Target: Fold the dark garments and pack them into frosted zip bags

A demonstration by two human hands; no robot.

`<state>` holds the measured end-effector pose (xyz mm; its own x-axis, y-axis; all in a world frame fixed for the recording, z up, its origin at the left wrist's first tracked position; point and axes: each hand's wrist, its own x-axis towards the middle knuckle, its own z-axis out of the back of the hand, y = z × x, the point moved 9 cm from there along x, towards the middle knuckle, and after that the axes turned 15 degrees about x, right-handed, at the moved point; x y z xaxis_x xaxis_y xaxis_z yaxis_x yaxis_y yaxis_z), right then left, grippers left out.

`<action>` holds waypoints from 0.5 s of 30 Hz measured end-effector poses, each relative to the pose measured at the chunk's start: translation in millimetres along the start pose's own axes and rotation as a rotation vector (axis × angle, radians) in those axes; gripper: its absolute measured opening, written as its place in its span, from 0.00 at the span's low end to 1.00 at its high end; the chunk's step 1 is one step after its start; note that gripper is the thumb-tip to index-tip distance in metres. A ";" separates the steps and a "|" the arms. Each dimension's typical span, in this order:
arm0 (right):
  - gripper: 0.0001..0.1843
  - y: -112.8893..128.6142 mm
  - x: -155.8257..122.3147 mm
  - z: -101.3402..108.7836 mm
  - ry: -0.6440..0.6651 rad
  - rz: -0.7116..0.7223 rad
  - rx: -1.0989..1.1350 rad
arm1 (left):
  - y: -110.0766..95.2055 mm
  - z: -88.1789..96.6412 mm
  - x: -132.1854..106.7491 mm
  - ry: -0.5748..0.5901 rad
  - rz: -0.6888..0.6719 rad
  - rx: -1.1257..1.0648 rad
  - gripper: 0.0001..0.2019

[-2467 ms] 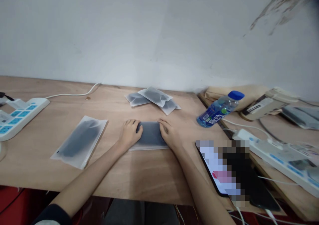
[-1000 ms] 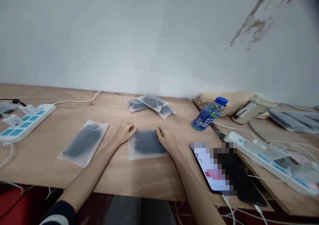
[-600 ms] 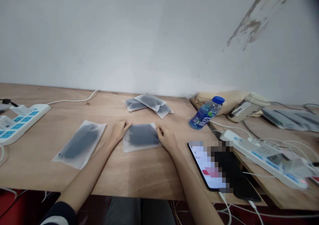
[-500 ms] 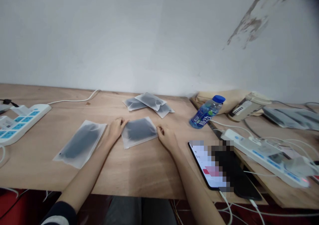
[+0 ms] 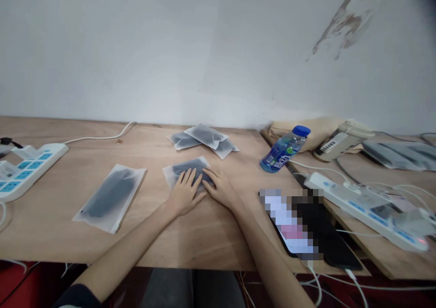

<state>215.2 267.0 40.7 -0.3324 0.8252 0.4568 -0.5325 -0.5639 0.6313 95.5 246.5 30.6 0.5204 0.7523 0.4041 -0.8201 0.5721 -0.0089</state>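
A frosted plastic pouch with a dark item inside lies flat on the wooden table in front of me. My left hand rests on its near half with the fingers spread flat. Beside it, my right hand also lies flat on the pouch's right end, fingers stretched out. Neither hand grips anything. A second, longer pouch lies to the left, apart from both hands. A small pile of similar pouches sits farther back near the wall.
A white power strip with a cable lies at the far left. On the right are a tilted water bottle, a dark tablet, another power strip with cables, and more pouches on an adjoining board.
Both hands held the pouch by its left and right ends and shifted it away and a bit to the left. Now both lie flat on top of it, side by side.
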 end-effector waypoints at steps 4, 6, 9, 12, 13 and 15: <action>0.18 -9.8 1.4 1.4 -0.020 -0.022 0.003 | 2.7 -10.7 0.0 0.054 -0.036 0.012 0.25; 0.17 -11.7 2.4 5.6 -0.046 -0.027 0.006 | 9.7 -10.9 2.0 0.081 -0.053 -0.008 0.24; 0.14 -11.6 3.1 10.0 -0.069 -0.034 0.020 | 17.8 -9.1 3.8 0.094 -0.066 -0.041 0.24; 0.14 -11.5 2.6 11.4 -0.074 -0.059 0.043 | 19.4 -9.7 3.4 0.105 -0.093 -0.067 0.28; 0.14 -11.9 2.3 11.7 -0.075 -0.071 0.048 | 19.3 -10.0 3.2 0.108 -0.102 -0.070 0.29; 0.14 -13.5 1.5 12.5 -0.078 -0.092 0.051 | 18.7 -10.2 3.2 0.107 -0.114 -0.069 0.30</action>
<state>231.6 275.4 40.7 -0.2214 0.8695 0.4415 -0.5171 -0.4885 0.7028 84.3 262.9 22.4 0.6342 0.7099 0.3063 -0.7381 0.6739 -0.0335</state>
